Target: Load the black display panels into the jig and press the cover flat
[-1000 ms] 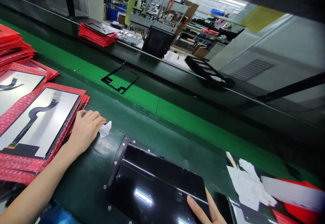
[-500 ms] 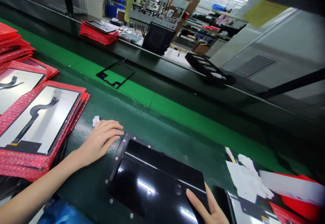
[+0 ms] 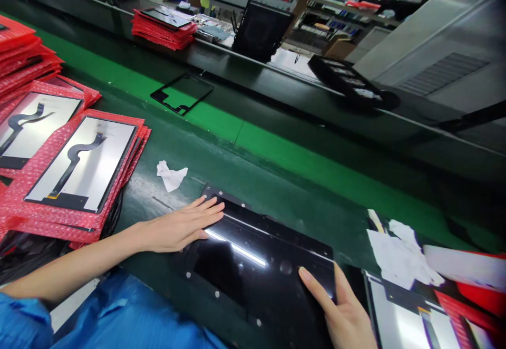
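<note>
A glossy black screen panel (image 3: 276, 291) lies over a dark plate with round silver dots (image 3: 229, 195), which shows along the panel's top and left edges. My left hand (image 3: 182, 226) rests flat with its fingers stretched over the panel's upper left corner. At the other end, my right hand (image 3: 343, 307) grips the panel's right edge, thumb on top and the other fingers partly hidden beyond the edge. Ceiling light reflects off the panel's surface. A crumpled white scrap of paper (image 3: 172, 176) lies just beyond my left hand.
Screens with ribbon cables lie on red bubble-wrap sleeves (image 3: 47, 185) at left. An empty black frame (image 3: 182, 93) is on the green strip. At right are white papers (image 3: 395, 254) and another screen (image 3: 407, 312). A shelf with a red stack (image 3: 164, 30) runs along the back.
My left hand has moved right, from beside the plate's corner onto the panel. My right hand keeps its hold on the right edge. The camera view has tilted down.
</note>
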Demonstrator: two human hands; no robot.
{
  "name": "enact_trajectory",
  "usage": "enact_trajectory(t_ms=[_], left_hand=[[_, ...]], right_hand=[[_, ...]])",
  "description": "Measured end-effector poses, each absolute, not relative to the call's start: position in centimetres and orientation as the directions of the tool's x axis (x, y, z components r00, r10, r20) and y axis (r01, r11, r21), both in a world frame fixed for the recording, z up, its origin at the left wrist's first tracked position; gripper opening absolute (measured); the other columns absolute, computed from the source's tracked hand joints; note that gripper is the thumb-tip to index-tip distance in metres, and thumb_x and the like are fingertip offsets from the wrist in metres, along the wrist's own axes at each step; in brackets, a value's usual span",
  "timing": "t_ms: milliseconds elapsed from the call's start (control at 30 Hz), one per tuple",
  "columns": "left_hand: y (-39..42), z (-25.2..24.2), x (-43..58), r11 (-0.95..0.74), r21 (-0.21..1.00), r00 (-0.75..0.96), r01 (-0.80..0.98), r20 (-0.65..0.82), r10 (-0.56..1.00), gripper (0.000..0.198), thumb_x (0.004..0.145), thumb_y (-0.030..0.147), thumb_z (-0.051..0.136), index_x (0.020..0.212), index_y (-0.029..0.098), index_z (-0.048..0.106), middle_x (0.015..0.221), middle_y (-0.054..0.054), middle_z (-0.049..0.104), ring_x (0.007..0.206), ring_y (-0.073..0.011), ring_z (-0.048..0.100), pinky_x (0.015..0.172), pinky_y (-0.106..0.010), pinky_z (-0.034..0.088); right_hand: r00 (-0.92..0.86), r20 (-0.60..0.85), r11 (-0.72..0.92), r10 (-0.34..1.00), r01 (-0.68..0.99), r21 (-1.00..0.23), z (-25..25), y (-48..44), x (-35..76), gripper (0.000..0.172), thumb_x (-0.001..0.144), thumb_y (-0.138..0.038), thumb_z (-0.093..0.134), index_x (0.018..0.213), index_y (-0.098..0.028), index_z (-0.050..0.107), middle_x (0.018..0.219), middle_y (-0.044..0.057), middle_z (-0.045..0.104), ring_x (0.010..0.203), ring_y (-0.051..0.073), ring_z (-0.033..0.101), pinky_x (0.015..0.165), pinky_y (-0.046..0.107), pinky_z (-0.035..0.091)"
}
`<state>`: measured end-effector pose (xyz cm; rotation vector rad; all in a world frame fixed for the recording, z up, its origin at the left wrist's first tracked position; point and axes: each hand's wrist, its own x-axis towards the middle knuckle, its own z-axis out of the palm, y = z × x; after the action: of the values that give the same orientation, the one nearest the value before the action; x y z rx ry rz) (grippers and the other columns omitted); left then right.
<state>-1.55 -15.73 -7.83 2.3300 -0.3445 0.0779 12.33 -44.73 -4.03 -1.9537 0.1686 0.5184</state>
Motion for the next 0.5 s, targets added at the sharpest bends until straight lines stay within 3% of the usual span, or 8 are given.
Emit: enact_trajectory(t_ms=[367,500], left_hand=[[-16.2,-7.8,-1.4,-0.769,0.568,0.949,-0.294,0.078,-0.306,0.072,0.100,0.029,0.046,0.158,0.025,0.004,0.165,-0.011,0.000,0.152,-0.0270,-0.005,0.123,-0.056,0.012],[-16.2,-8.1,-1.4,-0.791,0.535,0.951,-0.297,0.089,-0.297,0.075,0.099,0.033,0.050,0.158,0.023,0.005,0.165,-0.015,-0.006,0.152,-0.0299,-0.006,0.122,-0.056,0.014]], right_hand=[[0.948,-0.310,-0.477,0.079,-0.237,-0.846,-3.6,-44.2,11.3,0.083,0.065,-0.058,0.078,0.139,-0.028,0.053,0.133,0.003,0.063,0.125,0.031,0.055,0.107,0.041,0.045],[0.961,-0.250,-0.442,0.119,-0.174,-0.880,-4.7,-44.7,11.7,0.078,0.067,-0.056,0.078,0.133,-0.024,0.053,0.122,0.005,0.066,0.115,0.030,0.060,0.102,0.042,0.047]])
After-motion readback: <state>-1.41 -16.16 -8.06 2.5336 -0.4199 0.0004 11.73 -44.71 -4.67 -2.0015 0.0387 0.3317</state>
